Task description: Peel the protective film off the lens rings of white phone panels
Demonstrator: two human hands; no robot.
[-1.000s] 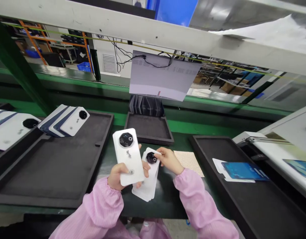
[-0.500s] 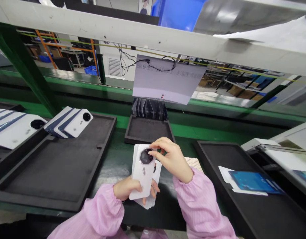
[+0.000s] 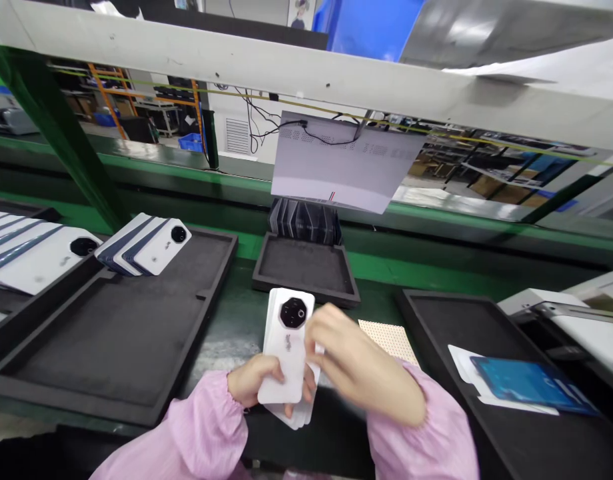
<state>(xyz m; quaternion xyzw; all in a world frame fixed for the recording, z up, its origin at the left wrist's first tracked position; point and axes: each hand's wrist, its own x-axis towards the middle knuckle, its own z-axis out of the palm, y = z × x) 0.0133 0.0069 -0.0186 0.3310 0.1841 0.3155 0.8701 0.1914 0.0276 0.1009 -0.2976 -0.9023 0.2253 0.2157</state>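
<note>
My left hand [image 3: 256,379] grips a small fanned stack of white phone back covers [image 3: 281,357], thumb on the front and fingers behind. The top cover has a black camera ring and a small dark mark below it. More white covers stick out lower, behind the fingers. By the right edge of the stack is my right hand [image 3: 336,347], its fingers bent inward and smeared by motion. Whether it touches the covers or holds anything, I cannot make out.
On the left, a black tray [image 3: 111,340] bears fanned white phone covers [image 3: 161,247]; more covers [image 3: 41,260] lie beyond. A small black tray [image 3: 306,267] with dark upright sheets stands ahead. Rightward are a dotted pad [image 3: 386,339] and a black tray [image 3: 436,307] with a blue-filmed panel [image 3: 526,381].
My right hand has moved from the camera ring of the top cover down and to the right. My left hand keeps its grip on the stack. The view has shifted slightly.
</note>
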